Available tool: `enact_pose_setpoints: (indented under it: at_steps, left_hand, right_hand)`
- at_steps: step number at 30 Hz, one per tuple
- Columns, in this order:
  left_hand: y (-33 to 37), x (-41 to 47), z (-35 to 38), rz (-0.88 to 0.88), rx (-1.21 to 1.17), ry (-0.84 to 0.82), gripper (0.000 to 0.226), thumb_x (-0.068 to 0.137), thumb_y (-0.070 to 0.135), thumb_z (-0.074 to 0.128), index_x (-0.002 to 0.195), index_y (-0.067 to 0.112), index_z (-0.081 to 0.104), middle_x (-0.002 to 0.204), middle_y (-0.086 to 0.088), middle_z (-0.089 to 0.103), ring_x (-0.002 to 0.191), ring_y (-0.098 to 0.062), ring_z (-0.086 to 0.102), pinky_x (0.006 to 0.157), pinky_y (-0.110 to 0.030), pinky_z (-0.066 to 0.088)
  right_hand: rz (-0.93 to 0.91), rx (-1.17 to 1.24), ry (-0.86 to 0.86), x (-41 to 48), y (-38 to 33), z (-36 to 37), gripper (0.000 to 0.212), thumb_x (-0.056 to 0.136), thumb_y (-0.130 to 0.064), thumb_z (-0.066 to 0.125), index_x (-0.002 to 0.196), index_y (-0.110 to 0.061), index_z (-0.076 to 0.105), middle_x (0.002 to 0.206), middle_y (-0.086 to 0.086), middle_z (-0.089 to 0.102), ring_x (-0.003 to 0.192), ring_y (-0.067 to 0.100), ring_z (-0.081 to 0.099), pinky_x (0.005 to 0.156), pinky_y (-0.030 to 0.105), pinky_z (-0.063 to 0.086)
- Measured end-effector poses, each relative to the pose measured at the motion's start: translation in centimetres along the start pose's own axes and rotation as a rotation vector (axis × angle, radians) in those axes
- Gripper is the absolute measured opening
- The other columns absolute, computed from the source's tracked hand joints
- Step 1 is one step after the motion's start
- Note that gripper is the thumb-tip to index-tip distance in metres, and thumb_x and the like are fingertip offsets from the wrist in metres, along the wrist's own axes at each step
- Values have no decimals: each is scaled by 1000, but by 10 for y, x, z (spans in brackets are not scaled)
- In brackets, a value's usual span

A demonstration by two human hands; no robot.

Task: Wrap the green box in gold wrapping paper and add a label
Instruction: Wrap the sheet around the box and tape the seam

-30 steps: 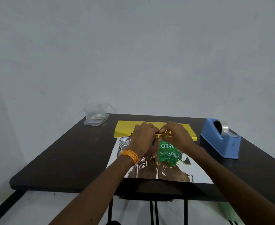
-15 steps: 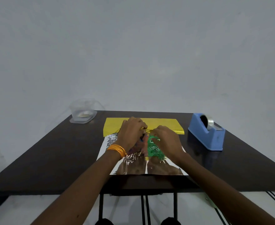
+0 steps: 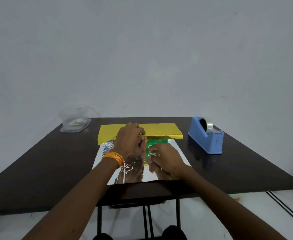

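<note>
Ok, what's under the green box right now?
The gold wrapping paper, silver side up, lies under the green box. The left hand and right hand cover much of the box.

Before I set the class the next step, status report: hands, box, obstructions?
Left hand pinches folded far edge of gold wrapping paper. Right hand holds green box, partly uncovered on the sheet. Blue tape dispenser stands apart, right.

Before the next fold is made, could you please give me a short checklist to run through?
1. The green box sits on the silver side of the wrapping paper: ok.
2. The left hand pinches the paper's gold flap at the box's far edge: ok.
3. The right hand holds the box: ok.
4. The tape dispenser is on the table, roll loaded: ok.
5. The label is located: cannot tell; the contents of the clear container are unclear.
</note>
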State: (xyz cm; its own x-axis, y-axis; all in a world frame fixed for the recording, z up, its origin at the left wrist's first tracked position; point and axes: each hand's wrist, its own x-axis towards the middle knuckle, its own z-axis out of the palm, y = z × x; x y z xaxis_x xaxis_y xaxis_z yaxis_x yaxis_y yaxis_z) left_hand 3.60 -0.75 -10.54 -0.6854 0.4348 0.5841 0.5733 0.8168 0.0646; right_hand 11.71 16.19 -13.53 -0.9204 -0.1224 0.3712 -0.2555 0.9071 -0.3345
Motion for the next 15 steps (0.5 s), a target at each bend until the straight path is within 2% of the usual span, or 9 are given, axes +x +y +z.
enact_pose_setpoints:
  at_steps: [2,5,10,13,15]
  left_hand:
    - [1,1,-1,14,19,-6,23,95,28,63,117,23,69,114,0,64,107,-23,54,86,-39,49]
    - [2,1,-2,25,23,6,21,94,25,64,114,21,70,110,-1,64,105,-24,55,85,-40,49]
    - [5,3,-3,25,49,-5,21,93,23,67,113,20,70,109,-2,65,103,-26,56,82,-40,50]
    - [4,3,-2,20,44,4,20,92,22,68,111,18,72,106,-2,66,101,-25,58,82,-40,51]
    - [4,4,-1,20,26,5,20,91,21,69,110,17,72,105,-3,66,100,-25,58,81,-39,52]
  right_hand:
    - [100,75,137,-4,13,-6,22,90,-27,69,112,-21,72,112,-6,71,99,15,65,80,30,50]
    - [236,115,390,-7,35,-28,23,89,-32,71,109,-23,70,110,-6,68,87,9,60,73,28,45]
    - [478,107,750,-13,72,-75,52,85,-26,77,129,-12,55,125,9,52,107,28,57,85,41,51]
    - [656,153,748,-13,95,-86,72,79,-26,83,136,-5,45,131,14,45,110,34,56,88,42,49]
    - [769,170,659,-12,104,-91,72,78,-31,84,130,0,47,129,17,46,108,36,57,85,41,48]
